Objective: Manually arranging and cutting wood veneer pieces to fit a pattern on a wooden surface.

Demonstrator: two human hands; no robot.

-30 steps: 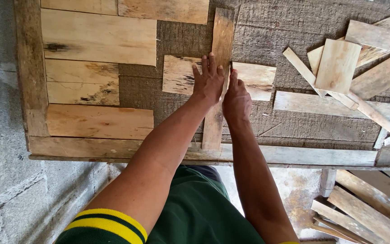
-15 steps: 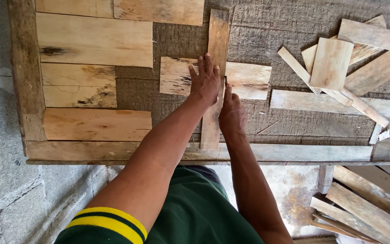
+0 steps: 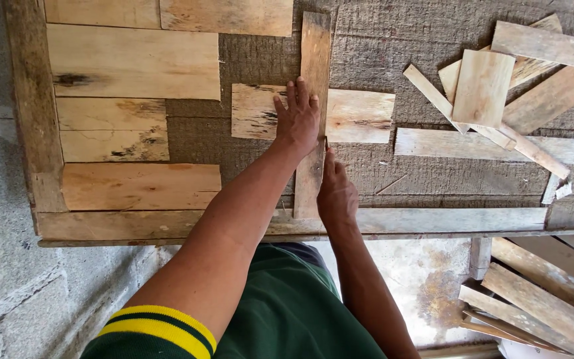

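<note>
My left hand (image 3: pixel 297 119) lies flat with fingers spread on a narrow upright wooden strip (image 3: pixel 315 53), where it crosses a short pale plank (image 3: pixel 360 116). The strip runs from the top of the board down to the front rail (image 3: pixel 433 219). My right hand (image 3: pixel 337 193) is closed just right of the strip, below the plank. It pinches a thin pencil (image 3: pixel 327 142) whose tip touches the strip's right edge. Both forearms reach up from the bottom of the view.
Several fitted planks (image 3: pixel 134 63) fill the left of the grey board (image 3: pixel 380 53) inside a wooden frame. A loose pile of offcuts (image 3: pixel 493 86) lies at the upper right. More boards (image 3: pixel 539 299) lie on the floor at the lower right.
My right hand has slid down along the strip's right edge toward me. My left hand stays pressed on the strip and plank.
</note>
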